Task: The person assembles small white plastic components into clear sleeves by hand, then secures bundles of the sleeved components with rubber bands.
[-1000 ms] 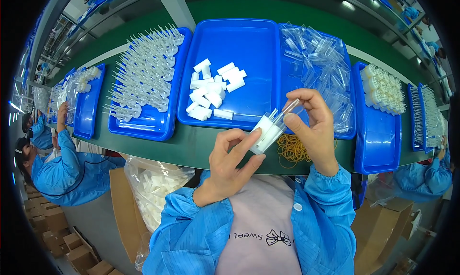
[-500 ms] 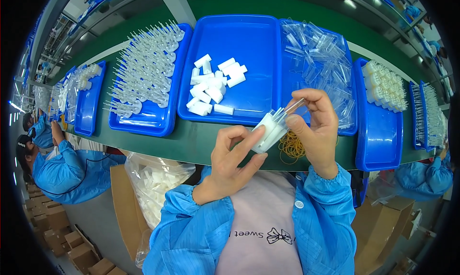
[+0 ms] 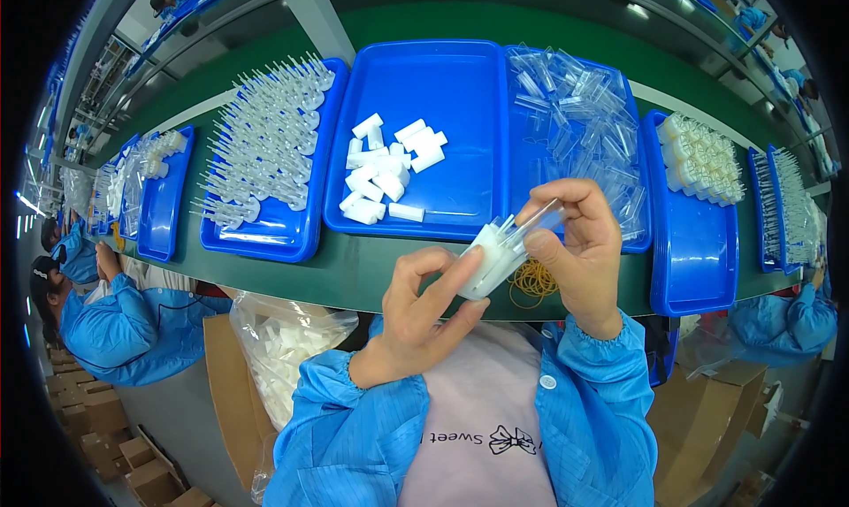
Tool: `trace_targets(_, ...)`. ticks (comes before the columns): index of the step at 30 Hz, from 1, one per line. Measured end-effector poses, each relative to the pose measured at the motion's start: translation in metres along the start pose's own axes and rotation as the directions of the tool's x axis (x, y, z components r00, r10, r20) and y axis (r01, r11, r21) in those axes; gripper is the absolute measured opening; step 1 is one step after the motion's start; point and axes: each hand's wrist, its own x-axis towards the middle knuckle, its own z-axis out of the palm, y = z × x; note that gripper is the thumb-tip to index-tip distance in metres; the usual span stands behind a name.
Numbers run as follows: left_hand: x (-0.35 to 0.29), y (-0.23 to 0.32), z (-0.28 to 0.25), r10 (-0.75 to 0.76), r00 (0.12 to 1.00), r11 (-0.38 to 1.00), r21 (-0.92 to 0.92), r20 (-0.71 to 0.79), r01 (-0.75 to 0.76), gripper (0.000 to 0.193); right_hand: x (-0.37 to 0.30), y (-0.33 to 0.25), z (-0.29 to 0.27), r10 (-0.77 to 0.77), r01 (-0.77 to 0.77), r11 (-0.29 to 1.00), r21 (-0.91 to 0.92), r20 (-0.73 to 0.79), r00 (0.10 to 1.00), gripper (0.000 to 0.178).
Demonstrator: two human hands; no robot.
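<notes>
In front of my chest, my left hand (image 3: 416,308) pinches a bundle of white plastic parts (image 3: 485,264) between thumb and fingers, with thin pale prongs sticking out toward the upper right. My right hand (image 3: 585,255) grips a clear plastic sleeve (image 3: 544,220) between thumb and fingertips. The sleeve's near end lies at the prongs; whether they are inside it I cannot tell. Just beyond the bundle lies a heap of yellowish rubber bands (image 3: 533,282) on the green table (image 3: 371,264), partly hidden by my right hand.
A blue tray (image 3: 433,78) holds white blocks (image 3: 382,167). Left of it stand many pronged white parts (image 3: 274,136); to the right lie clear sleeves (image 3: 579,109). Farther right, stacked blue trays (image 3: 703,273) carry cream-coloured pieces (image 3: 700,158). A co-worker's blue sleeve (image 3: 115,304) shows at left, beside a bag of white pieces (image 3: 287,339).
The clear sleeve has tilted and come lower over the prongs, with my right hand shifting slightly down. My left hand keeps its hold on the white parts. The whole view has shifted slightly.
</notes>
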Motion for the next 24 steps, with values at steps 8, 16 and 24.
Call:
trace_targets(8, -0.001, 0.004, -0.002, -0.004, 1.0, 0.997, -0.078, 0.021, 0.006, 0.058, -0.012, -0.004, 0.0, -0.206, 0.202, 0.973, -0.113, -0.03, 0.978, 0.036)
trace_targets(16, 0.004, 0.008, -0.003, 0.153, 0.988, 0.985, 0.074, 0.034, -0.155, 0.061, -0.014, -0.014, -0.001, -0.149, 0.141, 0.979, -0.146, -0.042, 0.988, 0.038)
trace_targets(24, 0.003, 0.011, -0.006, 0.066, 0.995, 0.996, 0.054, 0.078, -0.07, 0.061, -0.014, -0.013, -0.005, -0.104, 0.099, 0.987, -0.13, -0.036, 0.994, 0.038)
